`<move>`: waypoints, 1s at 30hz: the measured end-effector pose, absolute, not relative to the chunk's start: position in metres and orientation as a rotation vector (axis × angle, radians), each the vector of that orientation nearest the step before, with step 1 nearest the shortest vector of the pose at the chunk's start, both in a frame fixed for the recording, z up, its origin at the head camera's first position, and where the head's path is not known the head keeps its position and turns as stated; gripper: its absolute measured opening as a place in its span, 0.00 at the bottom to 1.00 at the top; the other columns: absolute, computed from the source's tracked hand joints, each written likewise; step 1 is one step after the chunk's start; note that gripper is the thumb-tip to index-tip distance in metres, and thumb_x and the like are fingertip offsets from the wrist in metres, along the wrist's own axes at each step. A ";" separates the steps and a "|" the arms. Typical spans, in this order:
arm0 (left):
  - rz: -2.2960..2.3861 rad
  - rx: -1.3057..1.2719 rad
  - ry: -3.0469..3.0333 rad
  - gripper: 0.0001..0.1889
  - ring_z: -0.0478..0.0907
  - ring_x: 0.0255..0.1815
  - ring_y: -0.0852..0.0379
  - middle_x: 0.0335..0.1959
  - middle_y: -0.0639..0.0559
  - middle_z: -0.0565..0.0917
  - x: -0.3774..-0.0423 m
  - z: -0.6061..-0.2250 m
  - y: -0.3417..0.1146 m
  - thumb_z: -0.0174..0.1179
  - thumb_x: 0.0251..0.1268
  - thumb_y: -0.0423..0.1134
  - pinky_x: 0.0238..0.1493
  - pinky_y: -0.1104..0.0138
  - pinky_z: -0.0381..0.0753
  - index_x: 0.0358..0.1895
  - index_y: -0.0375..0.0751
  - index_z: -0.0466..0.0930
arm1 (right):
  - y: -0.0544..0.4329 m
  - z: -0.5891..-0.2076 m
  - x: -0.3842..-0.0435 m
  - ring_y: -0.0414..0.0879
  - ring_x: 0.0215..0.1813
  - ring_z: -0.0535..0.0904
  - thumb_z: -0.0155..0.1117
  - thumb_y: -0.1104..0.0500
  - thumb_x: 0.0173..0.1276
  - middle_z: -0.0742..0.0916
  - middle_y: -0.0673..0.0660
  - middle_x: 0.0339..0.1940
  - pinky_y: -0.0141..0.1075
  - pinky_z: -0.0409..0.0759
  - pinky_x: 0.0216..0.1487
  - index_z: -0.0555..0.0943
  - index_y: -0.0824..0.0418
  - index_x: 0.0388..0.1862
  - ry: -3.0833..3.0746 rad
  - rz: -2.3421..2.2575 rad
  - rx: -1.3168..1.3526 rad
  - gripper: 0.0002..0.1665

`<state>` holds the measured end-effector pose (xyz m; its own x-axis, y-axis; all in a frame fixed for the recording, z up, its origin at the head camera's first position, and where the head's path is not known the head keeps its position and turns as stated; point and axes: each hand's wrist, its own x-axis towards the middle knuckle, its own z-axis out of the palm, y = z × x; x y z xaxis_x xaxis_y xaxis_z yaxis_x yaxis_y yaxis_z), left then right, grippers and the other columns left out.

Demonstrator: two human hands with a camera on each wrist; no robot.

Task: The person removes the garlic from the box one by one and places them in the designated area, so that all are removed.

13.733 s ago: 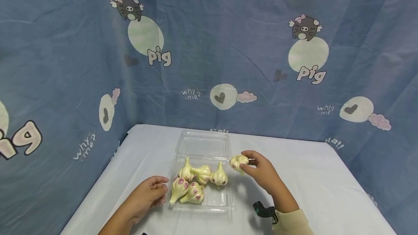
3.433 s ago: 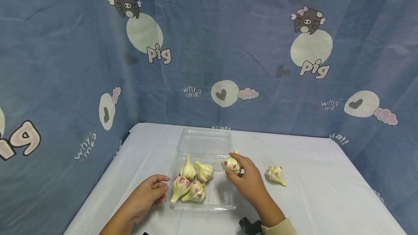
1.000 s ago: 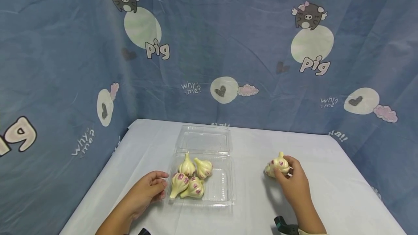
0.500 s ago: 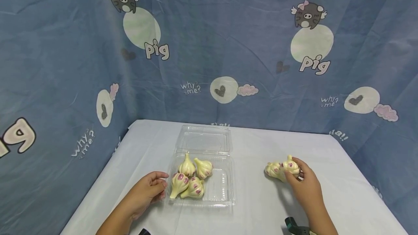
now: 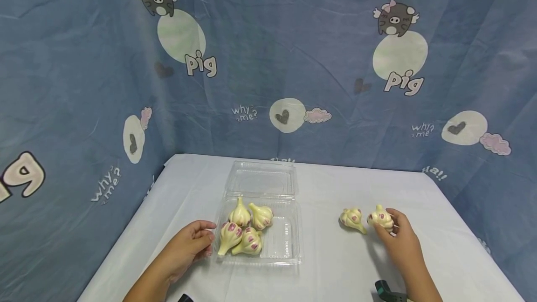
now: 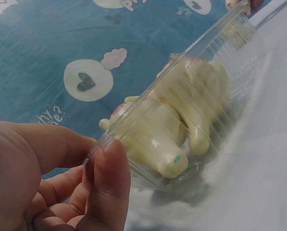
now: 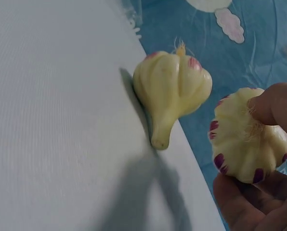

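Observation:
My right hand point(image 5: 401, 239) holds a garlic bulb point(image 5: 380, 218) between thumb and fingers, close over the table on the right. In the right wrist view the root end of this garlic bulb point(image 7: 247, 137) faces the camera, with purple marks round it. Another garlic bulb point(image 5: 352, 219) lies on the cloth just left of it. My left hand point(image 5: 189, 248) pinches the left rim of a clear plastic clamshell box point(image 5: 285, 236), thumb and forefinger on the edge in the left wrist view. Inside its left part several garlic bulbs point(image 5: 240, 212) sit close together.
The box's lid point(image 5: 263, 180) lies folded back behind it. A white cloth point(image 5: 323, 264) covers the table, and a blue printed curtain point(image 5: 327, 59) rises along the back and sides. A dark strap device point(image 5: 388, 290) is on the right wrist.
Since a second ago my right hand has carried its garlic bulb rightward and slightly down, away from the bulb lying on the table. Earlier it lifted that bulb from the box. My left hand stays put.

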<state>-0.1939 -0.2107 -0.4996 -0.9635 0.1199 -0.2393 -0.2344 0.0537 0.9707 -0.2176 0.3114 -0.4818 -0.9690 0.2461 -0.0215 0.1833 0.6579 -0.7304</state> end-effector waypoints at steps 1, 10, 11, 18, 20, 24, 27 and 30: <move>1.997 -0.117 2.077 0.22 0.78 0.31 0.56 0.40 0.47 0.80 -0.194 -0.500 -0.211 0.56 0.76 0.29 0.34 0.67 0.83 0.67 0.26 0.65 | 0.313 -0.482 -0.218 0.71 0.75 0.68 0.64 0.43 0.77 0.67 0.73 0.80 0.66 0.69 0.71 0.56 0.64 0.83 -2.803 1.219 -0.364 0.48; 1.982 -0.120 2.081 0.22 0.78 0.32 0.56 0.41 0.46 0.81 -0.192 -0.498 -0.212 0.56 0.77 0.31 0.34 0.66 0.83 0.68 0.26 0.65 | 0.319 -0.492 -0.226 0.74 0.76 0.65 0.63 0.39 0.77 0.65 0.76 0.79 0.69 0.67 0.70 0.56 0.63 0.83 -2.914 1.221 -0.434 0.49; 1.980 -0.117 2.080 0.22 0.78 0.32 0.56 0.41 0.46 0.81 -0.191 -0.498 -0.212 0.56 0.78 0.31 0.34 0.66 0.83 0.68 0.26 0.65 | 0.319 -0.493 -0.226 0.74 0.76 0.65 0.63 0.40 0.77 0.65 0.77 0.79 0.70 0.66 0.71 0.56 0.63 0.83 -2.923 1.219 -0.435 0.49; 1.976 -0.108 2.074 0.23 0.78 0.32 0.56 0.40 0.47 0.81 -0.189 -0.497 -0.214 0.57 0.78 0.32 0.34 0.66 0.83 0.69 0.26 0.65 | 0.320 -0.502 -0.227 0.74 0.77 0.64 0.63 0.40 0.77 0.65 0.78 0.78 0.69 0.65 0.72 0.55 0.62 0.84 -2.960 1.191 -0.438 0.50; 1.975 -0.107 2.075 0.23 0.78 0.32 0.56 0.40 0.47 0.81 -0.190 -0.497 -0.214 0.57 0.78 0.32 0.34 0.66 0.82 0.69 0.26 0.65 | 0.321 -0.503 -0.227 0.75 0.76 0.64 0.63 0.39 0.77 0.66 0.79 0.77 0.69 0.65 0.72 0.52 0.62 0.86 -2.959 1.180 -0.427 0.52; 1.975 -0.109 2.082 0.23 0.78 0.31 0.56 0.40 0.47 0.81 -0.191 -0.497 -0.212 0.57 0.77 0.32 0.33 0.65 0.82 0.69 0.27 0.65 | 0.324 -0.502 -0.227 0.75 0.75 0.66 0.61 0.39 0.78 0.65 0.80 0.77 0.69 0.66 0.71 0.43 0.62 0.87 -2.951 1.174 -0.406 0.56; 1.978 -0.114 2.081 0.23 0.77 0.31 0.57 0.40 0.46 0.80 -0.192 -0.497 -0.211 0.57 0.77 0.32 0.33 0.66 0.82 0.69 0.27 0.65 | 0.324 -0.500 -0.227 0.75 0.76 0.66 0.60 0.39 0.78 0.64 0.81 0.77 0.69 0.65 0.72 0.42 0.63 0.87 -2.947 1.190 -0.416 0.56; 1.981 -0.115 2.081 0.23 0.78 0.31 0.57 0.41 0.46 0.80 -0.192 -0.497 -0.210 0.56 0.77 0.31 0.33 0.66 0.82 0.69 0.26 0.65 | 0.322 -0.499 -0.227 0.74 0.76 0.65 0.60 0.39 0.78 0.63 0.81 0.77 0.68 0.64 0.73 0.43 0.64 0.87 -2.942 1.202 -0.422 0.56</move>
